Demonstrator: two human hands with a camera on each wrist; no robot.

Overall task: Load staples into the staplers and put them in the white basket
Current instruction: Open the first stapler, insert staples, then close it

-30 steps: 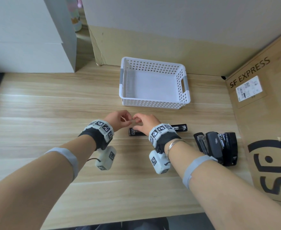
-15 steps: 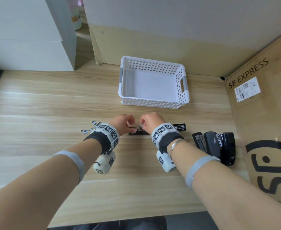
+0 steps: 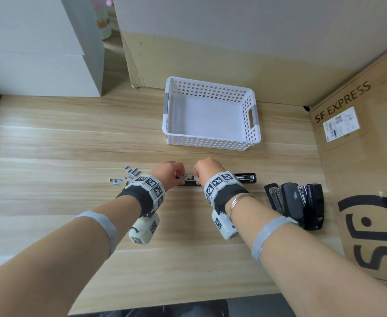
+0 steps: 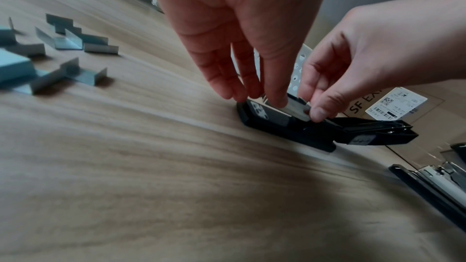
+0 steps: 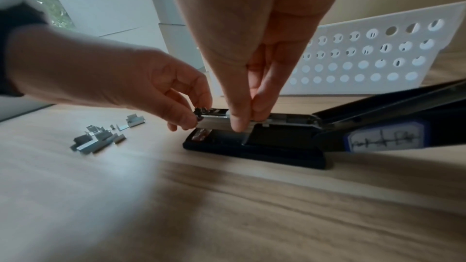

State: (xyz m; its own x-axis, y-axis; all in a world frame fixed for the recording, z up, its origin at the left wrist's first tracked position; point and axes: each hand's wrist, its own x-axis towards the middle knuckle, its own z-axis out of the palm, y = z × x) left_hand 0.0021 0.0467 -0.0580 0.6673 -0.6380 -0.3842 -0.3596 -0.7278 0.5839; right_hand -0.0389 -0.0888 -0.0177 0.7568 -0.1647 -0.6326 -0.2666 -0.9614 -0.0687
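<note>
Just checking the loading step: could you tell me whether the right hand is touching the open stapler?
Touching: in the right wrist view, the right hand pinches the open stapler at its metal rail.

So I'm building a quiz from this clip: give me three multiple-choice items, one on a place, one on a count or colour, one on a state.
1. The loose staples lie where?
A. left of the left hand
B. in the basket
C. on the cardboard box

2. The open stapler is what colour?
A. white
B. black
C. red

3. The basket is:
A. full
B. tipped over
C. empty

Key: A, they lie on the table beside that hand; B, its body is black; C, its floor is bare.
</note>
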